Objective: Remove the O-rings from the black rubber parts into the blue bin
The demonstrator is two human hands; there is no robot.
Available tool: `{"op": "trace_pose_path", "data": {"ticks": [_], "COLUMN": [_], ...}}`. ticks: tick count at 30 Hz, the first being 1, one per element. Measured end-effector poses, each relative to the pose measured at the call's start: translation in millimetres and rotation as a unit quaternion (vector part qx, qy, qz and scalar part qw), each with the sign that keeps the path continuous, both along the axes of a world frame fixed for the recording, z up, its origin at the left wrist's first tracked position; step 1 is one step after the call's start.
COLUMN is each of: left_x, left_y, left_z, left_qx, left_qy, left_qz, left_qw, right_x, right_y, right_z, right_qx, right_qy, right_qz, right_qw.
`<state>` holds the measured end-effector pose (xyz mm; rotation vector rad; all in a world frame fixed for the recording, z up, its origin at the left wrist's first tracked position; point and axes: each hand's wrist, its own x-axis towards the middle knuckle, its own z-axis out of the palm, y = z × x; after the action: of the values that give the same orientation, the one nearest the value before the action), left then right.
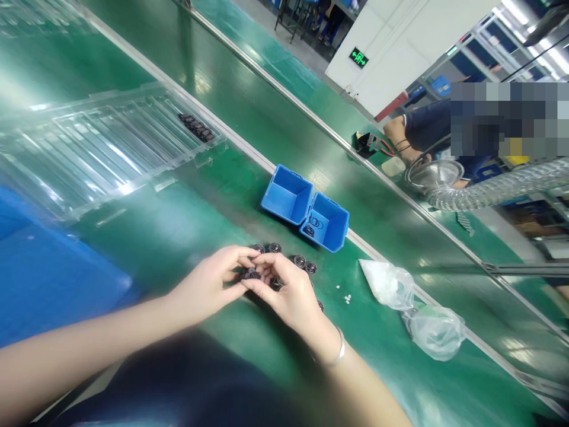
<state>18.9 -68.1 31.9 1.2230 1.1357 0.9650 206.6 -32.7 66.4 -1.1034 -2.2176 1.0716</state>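
My left hand (222,276) and my right hand (284,287) meet over the green bench, fingers closed round a small black ridged part (251,273). Fingertips cover much of that part, so its exact kind is unclear. Just beyond my fingers, several round black parts with spoked tops stand on the bench, among them one black round part (274,248) and another black round part (310,267). More of these are partly hidden behind my right hand.
Two small blue bins (288,193) stand ahead; the right blue bin (331,222) holds black rings (315,223). A clear slotted tray (106,148) with black parts (195,127) lies left, near a large blue surface (57,273). Plastic bags (391,284) and white bits (347,299) lie right. Another person (427,127) works opposite.
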Motion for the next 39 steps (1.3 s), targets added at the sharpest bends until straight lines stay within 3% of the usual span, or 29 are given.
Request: {"op": "trace_pose_path", "data": {"ticks": [5,9,14,21,32,36,39], "left_x": [-11.2,-15.9,-15.9,-15.7,-16.0,-14.3,-10.4], "left_y": [10.5,17.5,20.4,21.1,21.0,19.1,14.7], "left_z": [1.8,-3.9,-12.4,-13.0,-13.8,-8.5,-3.4], "left_qx": [-0.085,-0.105,-0.115,-0.111,-0.115,-0.119,-0.109], "left_qy": [-0.106,-0.111,-0.143,-0.144,-0.143,-0.148,-0.164], "left_qz": [-0.030,0.039,0.105,0.099,0.102,0.099,0.078], "left_qw": [0.990,0.988,0.978,0.978,0.978,0.977,0.977], "right_x": [4.7,11.4,7.5,4.4,8.1,9.4,5.7], "right_y": [11.6,20.7,21.0,21.5,21.3,16.7,8.9], "right_z": [-2.7,-2.9,-13.2,-20.7,-20.7,-6.7,-5.2], "right_qx": [-0.031,0.026,0.103,0.127,0.167,0.132,0.009], "right_qy": [0.057,0.044,-0.049,-0.081,-0.108,-0.051,0.043], "right_qz": [-0.016,-0.028,0.061,0.113,0.115,0.031,-0.009], "right_qw": [0.998,0.998,0.992,0.982,0.973,0.990,0.999]}}
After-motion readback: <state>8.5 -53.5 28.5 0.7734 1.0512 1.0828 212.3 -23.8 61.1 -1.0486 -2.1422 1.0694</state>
